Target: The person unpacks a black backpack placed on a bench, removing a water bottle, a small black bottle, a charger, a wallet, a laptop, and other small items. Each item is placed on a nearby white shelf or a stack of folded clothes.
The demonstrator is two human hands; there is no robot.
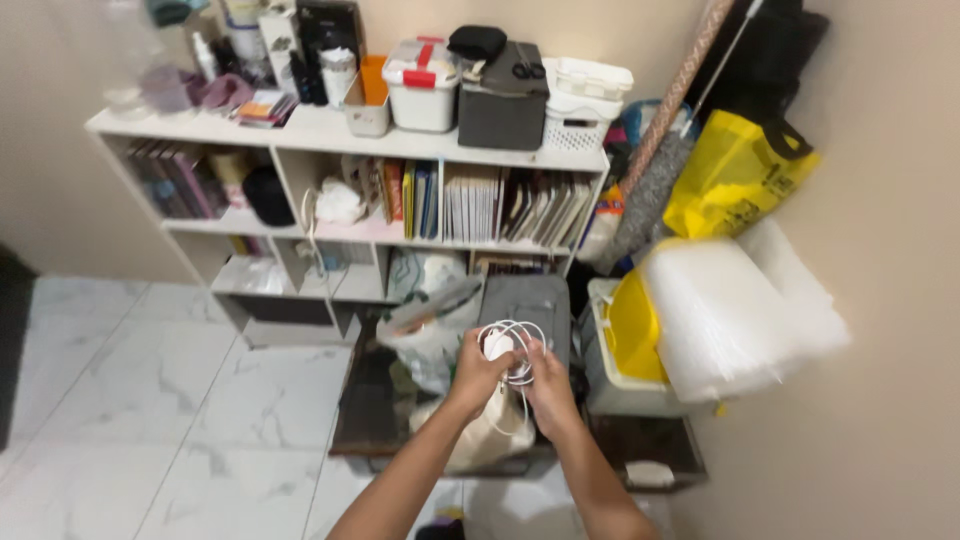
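My left hand [478,374] and my right hand [548,382] meet in front of me, low in the head view. Both grip a white charger block with its thin white cable [512,338] looped in a loose coil around and above it. The left fingers wrap the block. The right hand pinches the cable loops. A cream cloth bag [492,434] hangs just under the hands, and a grey suitcase-like case [528,306] stands behind them.
A white shelf unit [330,132] holds books, boxes and bottles. A crumpled plastic bag [428,328] sits by the case. At right are a bubble-wrap roll [735,310], a yellow bag [730,180] and a white bin [612,385]. Marble floor [150,400] spreads left.
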